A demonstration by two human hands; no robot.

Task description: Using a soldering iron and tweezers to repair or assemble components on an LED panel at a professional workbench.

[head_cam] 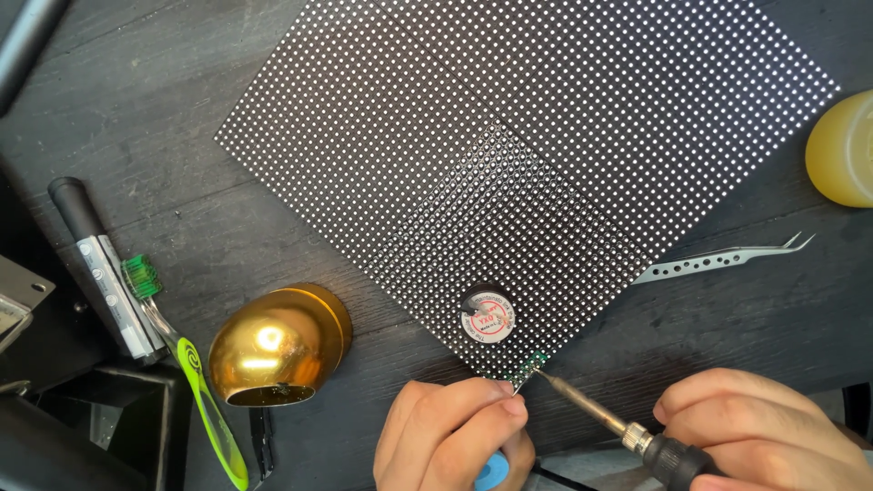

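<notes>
The right hand [764,427] grips an iron [600,414], tip just beyond the left hand [455,427], which pinches the panel [509,136] corner. I'd touch only that corner, briefly, keeping the pinch firm.

sharp, evenly lit overhead view, with glare on the gold dome [273,350] and soft shadows.
</notes>
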